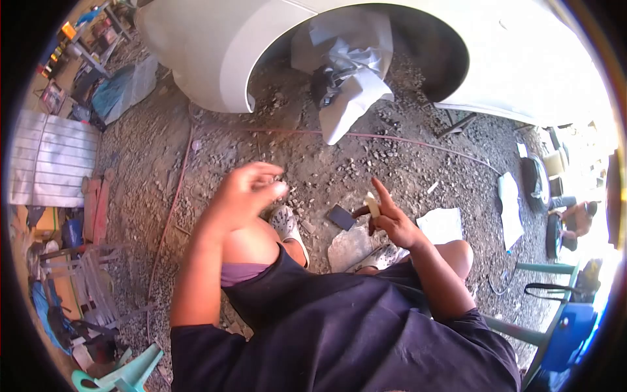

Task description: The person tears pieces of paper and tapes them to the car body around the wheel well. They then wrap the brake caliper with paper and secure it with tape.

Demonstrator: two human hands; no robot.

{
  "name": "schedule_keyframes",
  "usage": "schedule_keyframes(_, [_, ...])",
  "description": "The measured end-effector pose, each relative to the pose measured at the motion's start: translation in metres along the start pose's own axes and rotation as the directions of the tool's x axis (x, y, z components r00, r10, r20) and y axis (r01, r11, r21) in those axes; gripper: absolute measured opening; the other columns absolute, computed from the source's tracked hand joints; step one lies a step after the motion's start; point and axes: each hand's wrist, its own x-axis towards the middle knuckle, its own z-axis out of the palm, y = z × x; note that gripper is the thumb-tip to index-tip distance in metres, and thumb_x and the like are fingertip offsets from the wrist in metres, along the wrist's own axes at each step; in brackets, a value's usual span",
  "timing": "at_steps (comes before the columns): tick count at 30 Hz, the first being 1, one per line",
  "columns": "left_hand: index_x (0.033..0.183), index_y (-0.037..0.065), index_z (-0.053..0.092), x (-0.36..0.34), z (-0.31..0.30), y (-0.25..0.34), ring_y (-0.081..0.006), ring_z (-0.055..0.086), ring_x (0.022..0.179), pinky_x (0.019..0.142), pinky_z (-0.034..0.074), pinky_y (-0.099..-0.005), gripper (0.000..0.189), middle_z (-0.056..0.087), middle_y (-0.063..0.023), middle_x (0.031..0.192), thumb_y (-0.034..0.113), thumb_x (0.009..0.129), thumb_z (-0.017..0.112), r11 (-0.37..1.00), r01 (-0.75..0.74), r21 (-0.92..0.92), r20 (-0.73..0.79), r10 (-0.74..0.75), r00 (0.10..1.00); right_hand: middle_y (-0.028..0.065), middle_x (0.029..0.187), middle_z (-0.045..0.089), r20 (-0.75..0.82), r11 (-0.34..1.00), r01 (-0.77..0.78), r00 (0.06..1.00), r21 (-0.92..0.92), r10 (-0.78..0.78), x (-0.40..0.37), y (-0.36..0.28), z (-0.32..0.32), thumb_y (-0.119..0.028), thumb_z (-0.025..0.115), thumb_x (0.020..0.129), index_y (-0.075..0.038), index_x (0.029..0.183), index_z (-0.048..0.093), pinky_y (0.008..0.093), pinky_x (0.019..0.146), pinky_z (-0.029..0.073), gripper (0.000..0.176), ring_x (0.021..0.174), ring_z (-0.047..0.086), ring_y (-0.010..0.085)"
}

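Out over the gravel, my left hand (245, 196) is raised above my bent knee. Its fingers curve apart from the thumb, slightly blurred, with nothing visible between them. My right hand (396, 222) hovers before the other knee, index finger stretched out. Between its fingers sits a small pale, flat piece (372, 204), whose kind I cannot tell. Just left of that hand, a dark rectangular flat block (341, 217) lies on the ground. Under and beside the hand are a worn pale sheet (349, 247) and a white sheet (441, 225).
A white car body (215, 59) with an open wheel arch spans the top. Crumpled paper covering (356, 98) hangs in the arch. A reddish hose (176, 196) crosses the gravel. Green chairs (124, 375) stand at both sides; a blue bag (568, 336) hangs at right.
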Motion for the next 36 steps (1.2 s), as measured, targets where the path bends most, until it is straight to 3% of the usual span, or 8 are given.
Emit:
schedule_keyframes(4, [0.148, -0.003, 0.063, 0.027, 0.066, 0.018, -0.0161, 0.07, 0.114, 0.095, 0.06, -0.0333, 0.059, 0.073, -0.0111, 0.137, 0.017, 0.096, 0.084, 0.926, -0.227, 0.301, 0.265, 0.148, 0.953, 0.0182, 0.136, 0.069, 0.027, 0.986, 0.167, 0.986, -0.029, -0.166, -0.006, -0.071, 0.047, 0.004, 0.052, 0.107, -0.015, 0.177, -0.011, 0.0358, 0.09, 0.057, 0.096, 0.094, 0.064, 0.0195])
schedule_keyframes(15, [0.146, -0.008, 0.06, 0.057, 0.126, -0.014, -0.0191, 0.067, 0.12, 0.099, 0.061, -0.0355, 0.055, 0.067, -0.0137, 0.139, -0.004, 0.094, 0.075, 0.885, -0.208, -0.416, 0.281, 0.342, 0.897, 0.0224, 0.11, 0.071, -0.125, 0.879, 0.087, 0.978, -0.469, -0.164, -0.025, -0.089, 0.048, -0.012, 0.069, 0.097, -0.001, 0.164, 0.026, 0.0486, 0.087, 0.057, 0.081, 0.098, 0.074, 0.0388])
schedule_keyframes(18, [0.131, -0.002, 0.067, 0.05, 0.117, 0.007, -0.0167, 0.071, 0.104, 0.096, 0.062, -0.0341, 0.036, 0.07, -0.0084, 0.12, -0.004, 0.095, 0.075, 0.954, -0.235, -0.184, 0.351, 0.287, 0.891, 0.0283, 0.127, 0.068, 0.006, 0.848, 0.163, 0.983, -0.504, -0.185, -0.037, -0.106, 0.054, -0.008, 0.058, 0.102, -0.003, 0.173, -0.015, 0.0486, 0.094, 0.055, 0.102, 0.108, 0.072, 0.0422])
schedule_keyframes(19, [0.126, -0.002, 0.066, 0.045, 0.121, 0.012, -0.015, 0.072, 0.096, 0.091, 0.061, -0.0314, 0.032, 0.069, -0.0061, 0.114, -0.003, 0.095, 0.077, 0.949, -0.203, -0.243, 0.34, 0.279, 0.898, 0.03, 0.126, 0.068, -0.01, 0.683, 0.42, 0.848, -0.598, -0.53, -0.031, -0.089, 0.059, -0.013, 0.055, 0.109, -0.002, 0.174, -0.011, 0.0489, 0.094, 0.055, 0.093, 0.108, 0.071, 0.0441])
schedule_keyframes(22, [0.116, -0.002, 0.069, 0.05, 0.124, 0.014, -0.0137, 0.07, 0.094, 0.087, 0.06, -0.029, 0.021, 0.069, -0.0059, 0.112, -0.002, 0.096, 0.078, 0.936, -0.242, -0.255, 0.279, 0.311, 0.909, 0.0301, 0.113, 0.069, -0.055, 0.655, 0.429, 0.811, -0.622, -0.582, -0.03, -0.095, 0.054, -0.01, 0.056, 0.106, -0.007, 0.175, -0.009, 0.0526, 0.082, 0.055, 0.095, 0.092, 0.071, 0.0484])
schedule_keyframes(24, [0.103, -0.001, 0.07, 0.042, 0.124, 0.016, -0.0113, 0.068, 0.096, 0.088, 0.056, -0.0284, 0.008, 0.067, -0.0051, 0.118, -0.004, 0.096, 0.073, 0.959, -0.264, -0.1, 0.242, 0.28, 0.929, 0.0278, 0.095, 0.07, -0.082, 0.866, 0.203, 0.96, -0.458, -0.268, -0.041, -0.102, 0.053, -0.01, 0.059, 0.104, -0.004, 0.175, -0.007, 0.0544, 0.078, 0.054, 0.097, 0.085, 0.07, 0.0489])
schedule_keyframes(33, [0.092, -0.003, 0.069, 0.041, 0.129, 0.011, -0.0266, 0.069, 0.105, 0.091, 0.055, -0.0364, 0.009, 0.066, -0.015, 0.113, -0.002, 0.091, 0.077, 0.943, -0.332, 0.011, 0.181, 0.325, 0.928, 0.0305, 0.094, 0.072, -0.299, 0.831, -0.071, 0.947, -0.552, -0.118, -0.03, -0.091, 0.043, -0.011, 0.062, 0.098, 0.001, 0.164, 0.024, 0.0587, 0.084, 0.054, 0.077, 0.094, 0.072, 0.0519])
schedule_keyframes(36, [0.093, -0.003, 0.064, 0.045, 0.136, 0.004, -0.0131, 0.061, 0.094, 0.084, 0.052, -0.0281, 0.009, 0.059, -0.0068, 0.109, -0.004, 0.095, 0.073, 0.867, -0.493, 0.073, 0.172, 0.476, 0.862, 0.0283, 0.092, 0.073, -0.333, 0.837, -0.094, 0.937, -0.539, -0.11, -0.029, -0.087, 0.039, -0.013, 0.062, 0.101, -0.001, 0.15, 0.038, 0.0593, 0.083, 0.053, 0.056, 0.094, 0.071, 0.0525])
